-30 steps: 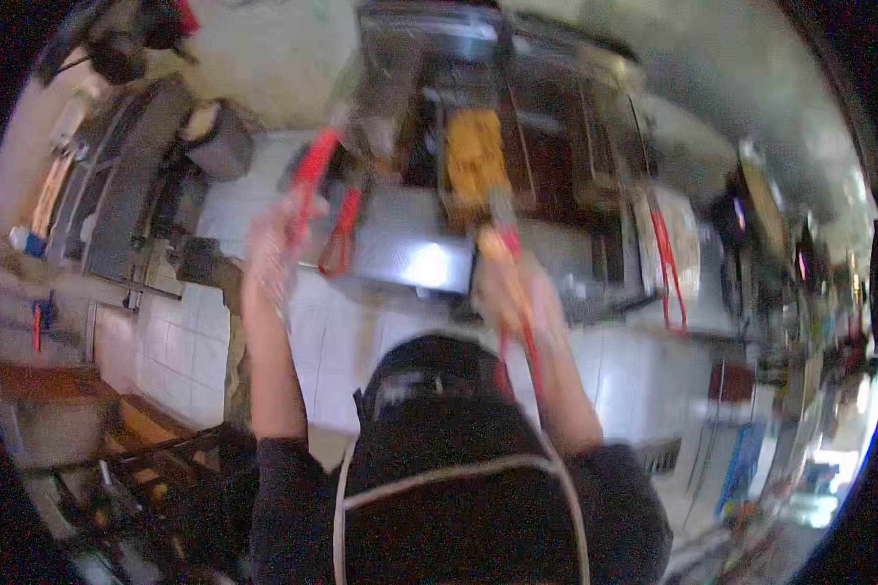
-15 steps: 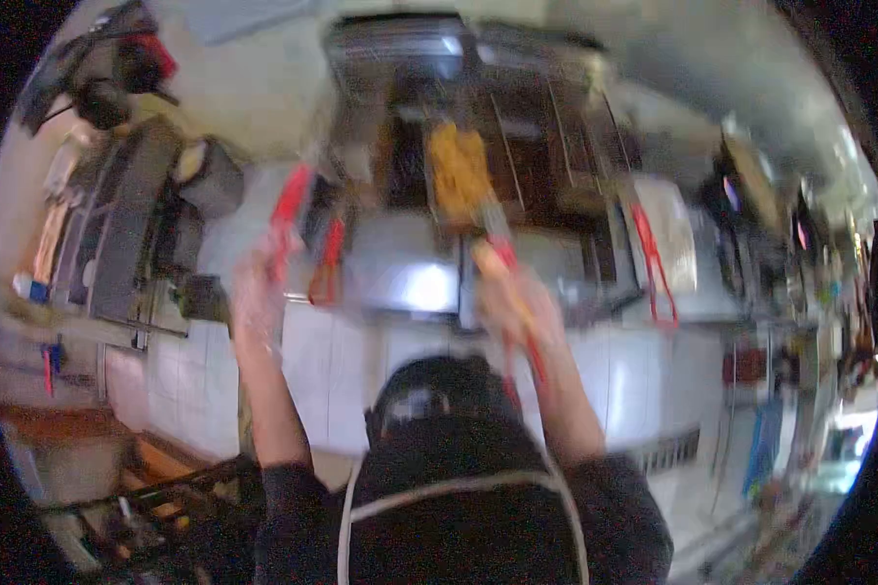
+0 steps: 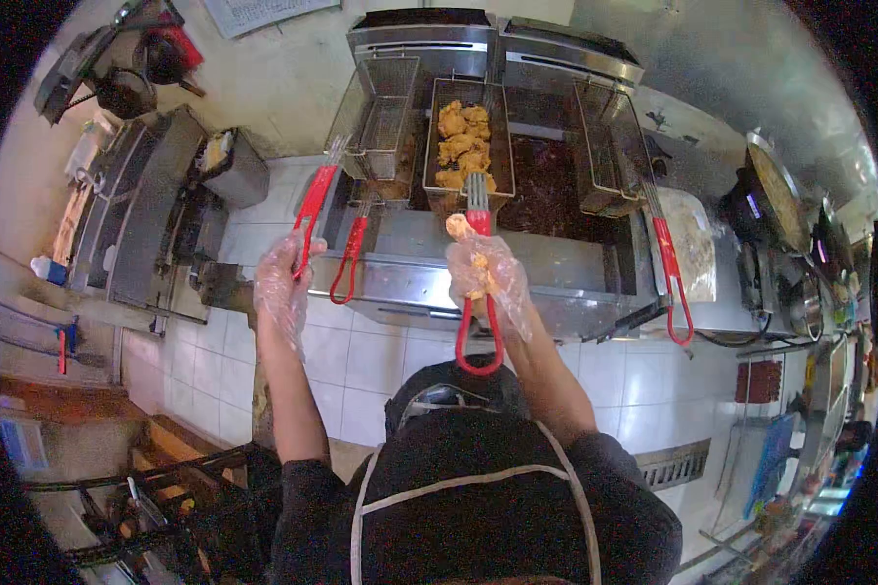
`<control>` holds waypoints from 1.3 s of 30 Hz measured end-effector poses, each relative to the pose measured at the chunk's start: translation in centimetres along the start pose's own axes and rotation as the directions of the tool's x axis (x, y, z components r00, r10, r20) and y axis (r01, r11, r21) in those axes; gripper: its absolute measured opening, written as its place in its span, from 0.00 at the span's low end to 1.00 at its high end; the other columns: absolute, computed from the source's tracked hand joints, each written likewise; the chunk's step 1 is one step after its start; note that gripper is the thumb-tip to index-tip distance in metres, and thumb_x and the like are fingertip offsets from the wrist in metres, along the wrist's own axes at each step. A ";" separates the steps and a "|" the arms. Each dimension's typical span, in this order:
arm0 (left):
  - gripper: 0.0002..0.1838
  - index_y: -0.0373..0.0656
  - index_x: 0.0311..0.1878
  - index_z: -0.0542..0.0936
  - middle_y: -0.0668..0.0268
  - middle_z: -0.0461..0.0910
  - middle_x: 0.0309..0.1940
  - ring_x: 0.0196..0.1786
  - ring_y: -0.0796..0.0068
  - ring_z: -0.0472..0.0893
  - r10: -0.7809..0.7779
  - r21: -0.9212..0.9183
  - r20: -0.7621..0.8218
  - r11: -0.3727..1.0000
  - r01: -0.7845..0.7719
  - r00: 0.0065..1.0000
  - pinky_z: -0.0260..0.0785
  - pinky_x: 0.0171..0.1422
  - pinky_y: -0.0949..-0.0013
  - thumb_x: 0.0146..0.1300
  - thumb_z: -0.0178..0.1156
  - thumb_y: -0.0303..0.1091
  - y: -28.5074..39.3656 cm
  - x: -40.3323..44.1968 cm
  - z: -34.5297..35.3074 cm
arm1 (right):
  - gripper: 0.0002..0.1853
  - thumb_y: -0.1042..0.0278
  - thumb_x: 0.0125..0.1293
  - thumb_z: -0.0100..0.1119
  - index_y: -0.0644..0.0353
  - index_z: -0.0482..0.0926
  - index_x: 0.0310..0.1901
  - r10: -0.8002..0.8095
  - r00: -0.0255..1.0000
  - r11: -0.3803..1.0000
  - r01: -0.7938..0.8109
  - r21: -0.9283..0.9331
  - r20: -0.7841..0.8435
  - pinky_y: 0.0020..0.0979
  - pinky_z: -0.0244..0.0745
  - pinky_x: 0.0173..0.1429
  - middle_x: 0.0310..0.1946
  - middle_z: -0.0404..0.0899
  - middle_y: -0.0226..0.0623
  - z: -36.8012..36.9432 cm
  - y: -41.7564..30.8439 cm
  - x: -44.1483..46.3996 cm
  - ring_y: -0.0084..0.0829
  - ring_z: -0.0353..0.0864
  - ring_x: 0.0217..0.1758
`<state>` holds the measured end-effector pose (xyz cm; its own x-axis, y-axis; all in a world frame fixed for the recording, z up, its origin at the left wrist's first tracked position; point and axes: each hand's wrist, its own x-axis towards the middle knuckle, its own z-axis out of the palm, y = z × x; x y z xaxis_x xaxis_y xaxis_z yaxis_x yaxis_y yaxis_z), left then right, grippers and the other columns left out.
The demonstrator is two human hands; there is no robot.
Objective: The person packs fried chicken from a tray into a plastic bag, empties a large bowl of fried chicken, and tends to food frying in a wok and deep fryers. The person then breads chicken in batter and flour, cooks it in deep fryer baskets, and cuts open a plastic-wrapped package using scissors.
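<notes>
My right hand (image 3: pixel 493 278), in a clear plastic glove, is closed round the red handle of a fry basket (image 3: pixel 506 146). Several golden fried chicken pieces (image 3: pixel 466 148) lie in that basket, above the fryer. A tan lumpy object (image 3: pixel 458 226) also sticks out of the same hand; its kind is unclear. My left hand (image 3: pixel 285 271), gloved too, grips the lower part of another red basket handle (image 3: pixel 314 203) further left. The wire basket (image 3: pixel 390 112) at that handle's far end looks to hold no food.
Between the hands is another red basket handle (image 3: pixel 350 255). A further wire basket (image 3: pixel 605 146) with a red handle (image 3: pixel 667 263) stands at the right of the fryer (image 3: pixel 546 249). Dark oil (image 3: pixel 546 171) shows in the vat. Pans (image 3: pixel 778 185) hang at the right wall.
The earlier frame is blurred. The chicken basket's handle has swung from slanting to nearly straight toward me. My left hand sits slightly further right on its handle, and the whole view has shifted a little.
</notes>
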<state>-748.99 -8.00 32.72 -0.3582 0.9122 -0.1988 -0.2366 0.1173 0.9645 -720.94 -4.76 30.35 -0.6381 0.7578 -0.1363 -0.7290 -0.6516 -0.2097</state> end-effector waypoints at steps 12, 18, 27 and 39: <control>0.14 0.36 0.45 0.75 0.59 0.80 0.30 0.15 0.85 0.64 0.045 0.006 -0.031 0.999 -0.044 0.999 0.55 0.18 0.81 0.64 0.51 0.37 0.0 -0.6 0.2 | 0.05 0.65 0.61 0.50 0.52 0.67 0.36 0.023 0.987 0.999 -0.018 -0.031 0.162 0.23 0.54 0.16 0.16 0.60 0.23 -6.8 1.8 11.9 0.20 0.58 0.14; 0.15 0.37 0.47 0.74 0.59 0.80 0.29 0.15 0.85 0.65 0.025 0.002 -0.058 1.000 -0.025 0.998 0.56 0.17 0.83 0.64 0.53 0.38 0.2 -0.7 0.3 | 0.04 0.64 0.64 0.48 0.50 0.67 0.32 -0.044 0.978 0.990 0.071 -0.121 0.206 0.22 0.52 0.16 0.14 0.56 0.21 -7.8 -0.3 15.2 0.18 0.57 0.13; 0.15 0.36 0.49 0.72 0.60 0.80 0.29 0.16 0.83 0.67 -0.036 0.014 0.004 0.999 0.036 0.999 0.60 0.19 0.81 0.66 0.49 0.36 0.4 -0.1 0.1 | 0.07 0.63 0.62 0.53 0.56 0.70 0.36 0.038 0.995 0.926 -0.069 -0.370 -0.092 0.26 0.67 0.23 0.17 0.66 0.25 -14.8 1.6 14.5 0.23 0.68 0.19; 0.18 0.39 0.52 0.72 0.70 0.74 0.25 0.20 0.81 0.71 -0.353 0.021 0.524 0.915 0.402 0.775 0.67 0.25 0.79 0.65 0.51 0.40 3.8 6.9 2.0 | 0.17 0.56 0.61 0.57 0.62 0.72 0.42 -0.152 0.866 0.716 -0.236 -0.657 -0.477 0.30 0.78 0.32 0.30 0.76 0.35 -11.4 -2.9 -12.2 0.27 0.79 0.30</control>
<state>-750.55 -0.51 35.41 0.2788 0.8716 -0.4032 -0.3415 0.4824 0.8067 -708.18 -11.69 21.56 -0.3232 0.7714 -0.5482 -0.2086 -0.6231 -0.7538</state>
